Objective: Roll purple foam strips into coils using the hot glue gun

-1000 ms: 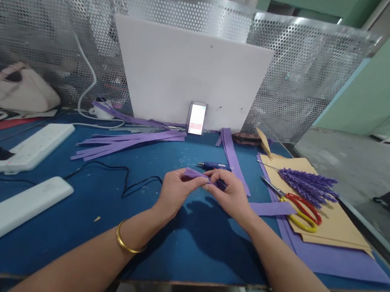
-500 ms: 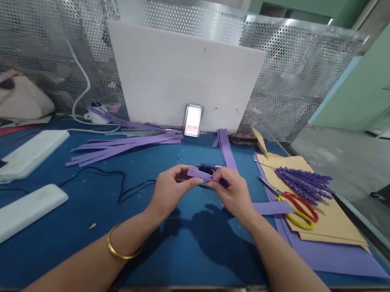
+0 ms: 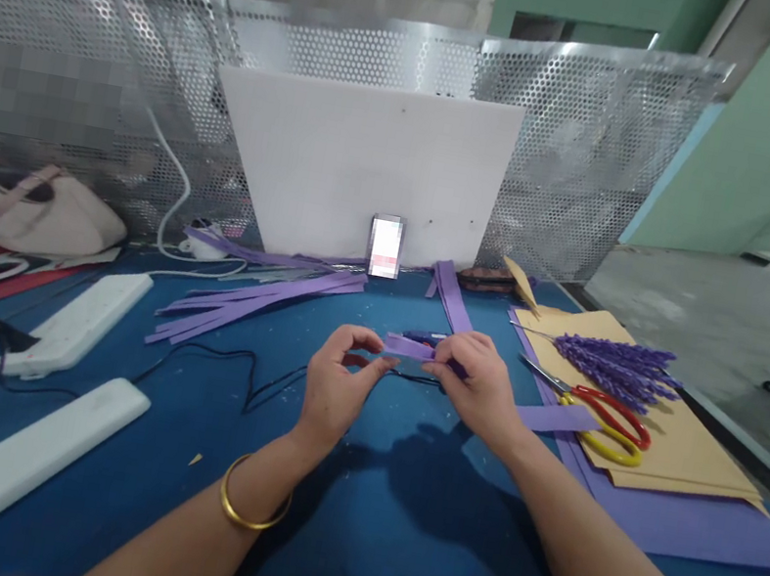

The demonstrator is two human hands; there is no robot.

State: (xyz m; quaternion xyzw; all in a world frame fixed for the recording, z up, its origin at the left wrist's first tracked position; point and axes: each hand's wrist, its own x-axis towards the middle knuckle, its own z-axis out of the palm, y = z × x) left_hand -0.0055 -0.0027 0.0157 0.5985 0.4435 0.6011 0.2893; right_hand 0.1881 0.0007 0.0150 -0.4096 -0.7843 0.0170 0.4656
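Observation:
A short folded strip of purple paper [image 3: 408,347] is held level above the blue table, between my two hands. My right hand [image 3: 477,381] pinches its right end, with the fingers curled over it. At the left end, my left hand [image 3: 341,382] has thumb and fingertips on the strip's edge, with a gap between the thumb and the curved forefinger. Just behind the strip lies a dark blue glue gun [image 3: 419,336], partly hidden by the hands. Past my right wrist, another purple strip [image 3: 556,417] lies over the paper stack.
Scissors [image 3: 610,425] and purple lavender stems [image 3: 614,361] rest on brown paper [image 3: 688,451] at right. Cut purple strips [image 3: 256,300] lie back left. White power strips [image 3: 69,327], a black cord [image 3: 251,374] and a handbag [image 3: 47,214] are left. A phone [image 3: 385,246] leans against a white board [image 3: 369,166].
My left thumb and forefinger have moved slightly apart at the strip's left end. The right hand keeps its pinch. The whole view has shifted a little.

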